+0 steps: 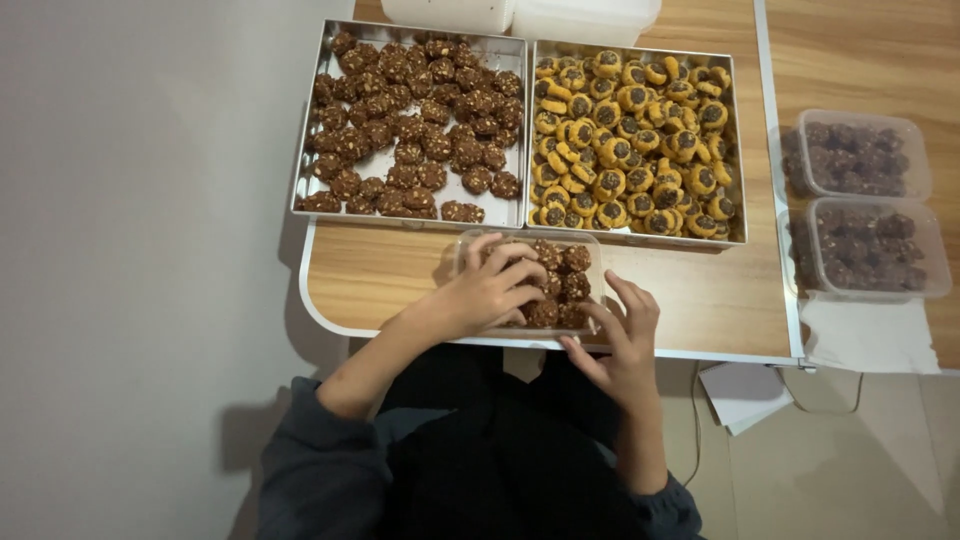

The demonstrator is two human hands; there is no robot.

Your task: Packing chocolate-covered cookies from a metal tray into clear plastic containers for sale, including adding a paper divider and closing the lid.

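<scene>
A clear, shallow rectangular plastic container [575, 290] sits at the near edge of the pale wooden counter [700, 295], part-filled with dark brown, nut-studded round cookies [565, 285]. The left hand [490, 290] lies over the container's left half, fingers curled down among the cookies; whether its grip is pinched on one or merely resting on them cannot be told. The right hand [625, 340] sits at the container's near right corner with its grip apart, fingers spread and touching the rim, holding nothing.

Behind the container lie two rectangular metal trays side by side: the left tray [305, 150] carries more dark brown cookies, the right tray [738, 150] golden round cookies with dark centres. Well to the right, two lidded clear tubs [865, 200] of dark cookies rest on a second wooden surface.

The container appears to be very near the counter's front edge, so a downward push from either hand could tip it toward the lap. Pressing with the curled fingers could also crumble the cookies.
</scene>
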